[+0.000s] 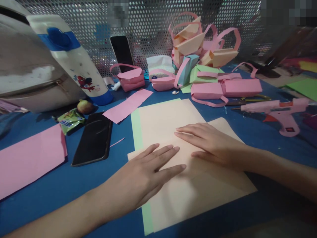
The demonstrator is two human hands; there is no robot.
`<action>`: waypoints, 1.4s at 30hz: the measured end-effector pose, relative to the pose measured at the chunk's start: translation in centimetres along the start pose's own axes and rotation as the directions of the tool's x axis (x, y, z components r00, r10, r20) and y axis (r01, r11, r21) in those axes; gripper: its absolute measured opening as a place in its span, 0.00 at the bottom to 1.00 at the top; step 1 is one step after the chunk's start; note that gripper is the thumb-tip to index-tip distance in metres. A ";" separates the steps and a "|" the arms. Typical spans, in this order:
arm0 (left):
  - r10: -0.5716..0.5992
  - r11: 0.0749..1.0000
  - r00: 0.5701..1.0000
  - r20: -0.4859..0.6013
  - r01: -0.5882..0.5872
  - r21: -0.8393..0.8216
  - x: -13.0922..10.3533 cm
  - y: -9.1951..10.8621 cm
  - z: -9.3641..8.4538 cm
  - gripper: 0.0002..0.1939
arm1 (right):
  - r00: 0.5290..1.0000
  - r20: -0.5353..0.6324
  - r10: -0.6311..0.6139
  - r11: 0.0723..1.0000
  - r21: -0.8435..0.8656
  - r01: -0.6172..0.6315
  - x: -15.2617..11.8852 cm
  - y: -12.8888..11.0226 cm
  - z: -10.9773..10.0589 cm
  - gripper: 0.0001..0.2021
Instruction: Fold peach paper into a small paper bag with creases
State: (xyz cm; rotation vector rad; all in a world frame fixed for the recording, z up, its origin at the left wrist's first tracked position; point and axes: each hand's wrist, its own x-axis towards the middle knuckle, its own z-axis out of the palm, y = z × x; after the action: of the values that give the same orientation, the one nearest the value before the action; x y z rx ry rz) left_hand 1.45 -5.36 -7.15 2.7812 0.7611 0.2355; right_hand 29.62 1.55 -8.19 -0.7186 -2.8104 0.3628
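Left hand [145, 177] splayed near on cream paper [210, 195]; right hand [215, 145] likewise, farther right; apparently flattening; next likely needs even pressure.

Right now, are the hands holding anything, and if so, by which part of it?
Nothing looks gripped: the left hand and right hand lie palm down, fingers extended, over the cream paper.

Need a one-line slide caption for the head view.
Left hand and right hand spread on cream paper atop green paper; a pink glue gun and small paper bags sit beyond.
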 end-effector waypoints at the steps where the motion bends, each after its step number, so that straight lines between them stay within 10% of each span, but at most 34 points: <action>1: -0.002 1.000 1.000 0.003 0.002 0.003 0.0 0.0 0.0 0.24 | 1.000 0.005 0.000 1.000 -0.005 0.000 0.0 0.0 0.0 0.29; 42: -0.001 0.995 0.999 0.040 -0.003 0.099 0.1 0.5 -0.3 0.26 | 1.000 0.019 0.001 0.999 -0.042 0.000 0.0 0.1 0.0 0.30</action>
State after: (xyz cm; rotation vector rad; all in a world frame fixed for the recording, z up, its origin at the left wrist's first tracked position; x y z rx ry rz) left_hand 1.70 -5.64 -6.74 2.8700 0.7815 0.1457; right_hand 29.66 1.57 -8.25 -0.7279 -2.8439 0.3132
